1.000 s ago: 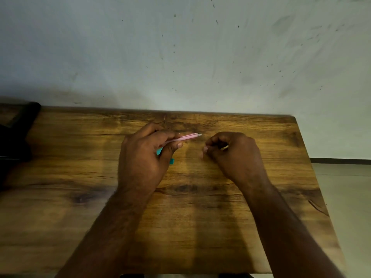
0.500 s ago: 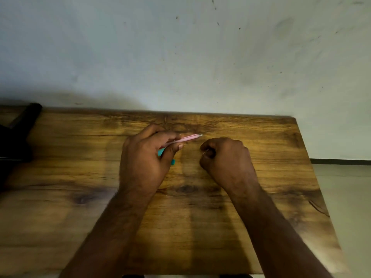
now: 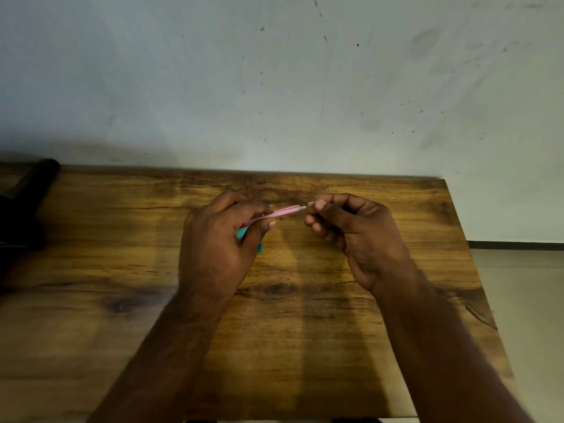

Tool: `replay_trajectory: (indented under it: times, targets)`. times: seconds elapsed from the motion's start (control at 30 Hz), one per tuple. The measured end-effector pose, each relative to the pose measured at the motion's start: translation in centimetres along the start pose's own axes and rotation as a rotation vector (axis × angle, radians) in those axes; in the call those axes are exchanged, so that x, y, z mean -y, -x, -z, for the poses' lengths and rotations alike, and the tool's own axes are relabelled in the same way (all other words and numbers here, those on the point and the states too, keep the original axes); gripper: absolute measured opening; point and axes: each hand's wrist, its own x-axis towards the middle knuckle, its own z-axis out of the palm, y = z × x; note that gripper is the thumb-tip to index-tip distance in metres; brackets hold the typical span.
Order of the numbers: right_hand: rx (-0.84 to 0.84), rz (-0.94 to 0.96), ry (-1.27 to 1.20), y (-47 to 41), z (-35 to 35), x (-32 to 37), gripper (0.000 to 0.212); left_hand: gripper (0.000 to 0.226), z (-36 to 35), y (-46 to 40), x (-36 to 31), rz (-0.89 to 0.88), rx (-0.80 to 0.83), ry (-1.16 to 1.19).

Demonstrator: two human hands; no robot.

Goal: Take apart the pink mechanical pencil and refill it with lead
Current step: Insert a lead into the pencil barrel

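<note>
My left hand (image 3: 219,242) grips the pink mechanical pencil (image 3: 282,211), which points right and slightly away, above the wooden table (image 3: 305,331). A teal object (image 3: 244,232) shows under my left palm, mostly hidden. My right hand (image 3: 348,230) is raised beside the pencil's white end, thumb and forefinger pinched on a small pink piece (image 3: 310,203) close to that end. Whether the piece touches the pencil I cannot tell. No lead is visible.
A dark object (image 3: 24,206) sits at the table's far left edge. A marked pale wall rises right behind the table. The table's right edge drops to a light floor (image 3: 525,300).
My right hand has lifted off the table and moved up and left to the pencil's end, now pinching a small pink piece. My left hand has held the pencil still.
</note>
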Motion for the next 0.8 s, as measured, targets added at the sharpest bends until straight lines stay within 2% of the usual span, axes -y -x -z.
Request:
replay_trajectory:
  times: [0.8]
  targets:
    - [0.011,-0.012,0.06,-0.06,-0.18,-0.01,0.015,0.023,0.07,0.02,-0.21,0.013,0.03,0.002]
